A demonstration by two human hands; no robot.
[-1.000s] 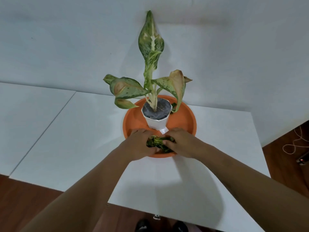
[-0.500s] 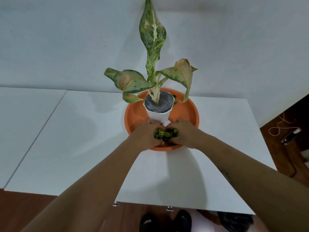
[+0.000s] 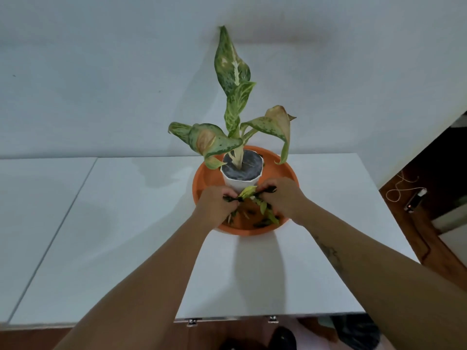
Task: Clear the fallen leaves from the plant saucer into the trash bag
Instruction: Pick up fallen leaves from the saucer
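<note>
An orange saucer [image 3: 202, 178] sits on the white table and carries a white pot [image 3: 241, 181] with a speckled green plant [image 3: 235, 97]. Fallen leaves [image 3: 249, 192], yellow-green and dark, lie bunched at the saucer's near side. My left hand [image 3: 216, 205] pinches the left end of the bunch. My right hand [image 3: 284, 198] grips its right end. The bunch is lifted a little, and loose leaf bits [image 3: 267, 221] trail down into the saucer below it. No trash bag is in view.
The white table [image 3: 126, 223] ends close to me and at the right, where dark wooden floor [image 3: 434, 251] holds a cord and a small device [image 3: 414, 202]. A white wall stands right behind the plant. A seam splits the tabletop at the left.
My hands, pressed together around the leaf bunch before, have drawn slightly apart and lifted, stretching the leaves between them. The view has tilted and shifted.
</note>
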